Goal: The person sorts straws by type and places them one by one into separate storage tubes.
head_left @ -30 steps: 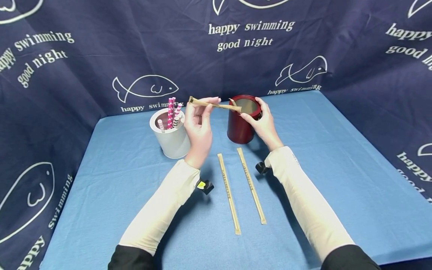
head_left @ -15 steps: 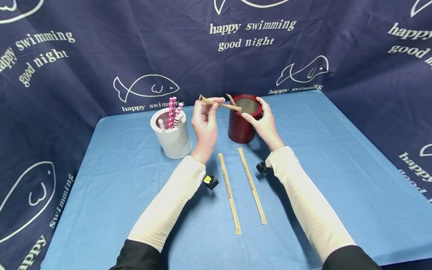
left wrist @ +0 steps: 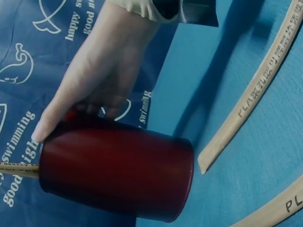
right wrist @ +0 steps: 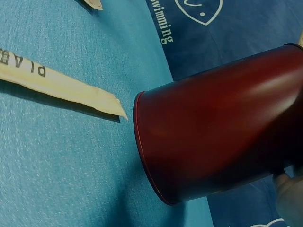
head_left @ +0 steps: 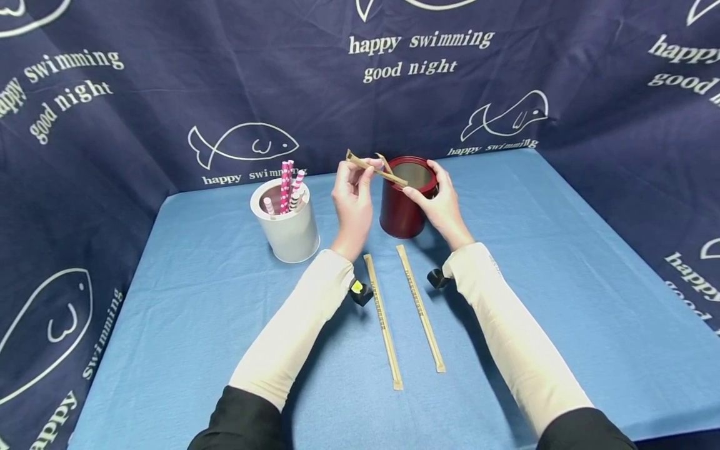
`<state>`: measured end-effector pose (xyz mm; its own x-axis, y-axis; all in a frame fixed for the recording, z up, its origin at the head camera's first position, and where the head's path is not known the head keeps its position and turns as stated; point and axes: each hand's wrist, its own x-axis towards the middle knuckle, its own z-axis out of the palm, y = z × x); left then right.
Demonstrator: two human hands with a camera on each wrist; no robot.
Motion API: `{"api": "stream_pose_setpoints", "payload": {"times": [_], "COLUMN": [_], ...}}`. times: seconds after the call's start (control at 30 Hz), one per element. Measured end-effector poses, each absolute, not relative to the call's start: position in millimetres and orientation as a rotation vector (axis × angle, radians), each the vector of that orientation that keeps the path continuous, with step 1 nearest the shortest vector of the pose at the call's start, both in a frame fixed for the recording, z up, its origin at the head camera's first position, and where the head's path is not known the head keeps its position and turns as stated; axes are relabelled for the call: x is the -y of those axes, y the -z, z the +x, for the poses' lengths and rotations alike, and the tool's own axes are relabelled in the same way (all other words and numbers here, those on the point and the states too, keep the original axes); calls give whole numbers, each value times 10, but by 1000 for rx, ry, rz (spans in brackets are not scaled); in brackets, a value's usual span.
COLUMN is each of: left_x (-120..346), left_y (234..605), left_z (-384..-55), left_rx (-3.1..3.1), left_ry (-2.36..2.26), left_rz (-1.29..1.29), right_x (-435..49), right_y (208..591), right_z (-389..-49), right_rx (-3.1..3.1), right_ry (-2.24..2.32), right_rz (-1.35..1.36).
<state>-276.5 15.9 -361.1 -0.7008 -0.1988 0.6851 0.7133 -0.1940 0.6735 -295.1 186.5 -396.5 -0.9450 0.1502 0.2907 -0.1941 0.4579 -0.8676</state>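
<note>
My left hand (head_left: pixel 353 209) pinches a paper-wrapped straw (head_left: pixel 395 179) between thumb and fingers. It slants, with its lower right end over the near rim of a dark red can (head_left: pixel 400 215). My right hand (head_left: pixel 443 209) grips the can by its right side, thumb near the front rim and fingers behind. The can stands upright on the table. Another wrapped straw (head_left: pixel 384 160) leans out of the can's left side. Below the can, two more wrapped straws (head_left: pixel 384 325) (head_left: pixel 420 309) lie side by side on the blue cloth. Printed letters show on one lying straw (left wrist: pixel 262 85) in the left wrist view.
A white can (head_left: pixel 290 236) stands left of my left hand, holding several patterned straws (head_left: pixel 284 190), pink and striped. Dark blue fabric (head_left: pixel 416 100) with fish drawings hangs behind the blue table (head_left: pixel 562 281) and along its sides.
My left hand has moved right, bringing the pinched straw toward the red can's mouth and tilting it more steeply. My right hand and the can have stayed in place.
</note>
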Motion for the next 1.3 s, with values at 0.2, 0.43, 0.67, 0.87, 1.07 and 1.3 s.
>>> {"api": "stream_pose_setpoints", "payload": {"times": [0.2, 0.43, 0.67, 0.87, 1.07, 1.3], "left_x": [-217, -262, -291, -318, -329, -333], "left_y": [3688, 3725, 3749, 3781, 3808, 3822], "left_z": [-2821, -2875, -2929, -2958, -2991, -3016], "left_rx": [1538, 1575, 1597, 1673, 1725, 1842], "left_ry": [1877, 1827, 1847, 1865, 1885, 1783], "left_rz": [-624, -610, -568, -517, -477, -373], "right_x": [-1864, -1866, -1868, -1873, -1883, -1880], "right_y": [3962, 3963, 3963, 3960, 3972, 3974], "right_z": [-2951, -2955, -2947, -2948, -2953, -2962], "right_rx": [2387, 2387, 2389, 2392, 2391, 2380], "right_ry": [-1485, -1478, -1479, -1473, -1481, -1491], "right_rz": [33, 35, 40, 42, 41, 58]}}
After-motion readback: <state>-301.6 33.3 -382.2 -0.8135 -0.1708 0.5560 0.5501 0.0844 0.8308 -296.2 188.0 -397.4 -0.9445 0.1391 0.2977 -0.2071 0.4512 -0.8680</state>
